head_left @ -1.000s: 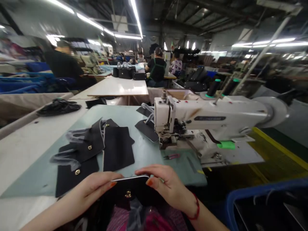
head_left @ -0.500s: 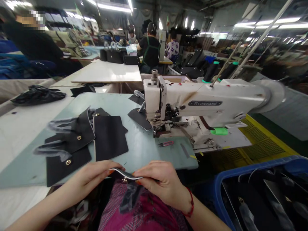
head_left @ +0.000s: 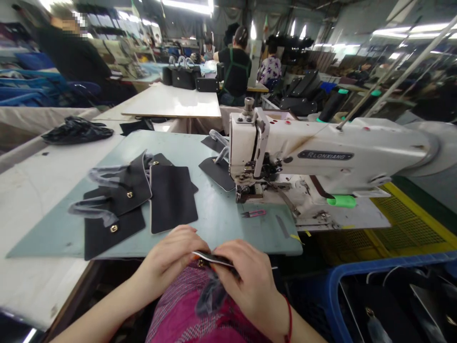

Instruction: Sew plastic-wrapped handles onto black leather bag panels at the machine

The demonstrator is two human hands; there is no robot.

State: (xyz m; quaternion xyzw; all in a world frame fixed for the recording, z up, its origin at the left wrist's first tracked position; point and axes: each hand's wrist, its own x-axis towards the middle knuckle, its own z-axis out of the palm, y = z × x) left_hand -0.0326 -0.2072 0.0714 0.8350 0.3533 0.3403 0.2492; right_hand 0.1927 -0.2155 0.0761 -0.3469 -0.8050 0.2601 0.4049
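Observation:
Both my hands are closed on one black leather piece (head_left: 213, 258) with a pale edge, held edge-on over my lap just below the table's front edge. My left hand (head_left: 171, 257) pinches its left end and my right hand (head_left: 246, 281) grips its right end; grey wrapping hangs below it. On the pale green mat (head_left: 210, 224) ahead lie several black leather panels (head_left: 143, 200) with small gold clasps. The white sewing machine (head_left: 307, 157) stands to the right of them, with another black panel (head_left: 216, 174) under its head.
A pink thread snip (head_left: 254, 213) lies on the mat near the needle. A blue bin (head_left: 389, 305) with black pieces sits at lower right. A black bag (head_left: 76, 130) lies at far left. Other people work at tables behind.
The piece has been turned from nearly flat to edge-on and lowered toward my lap, with my hands drawing closer together. The view shifted slightly.

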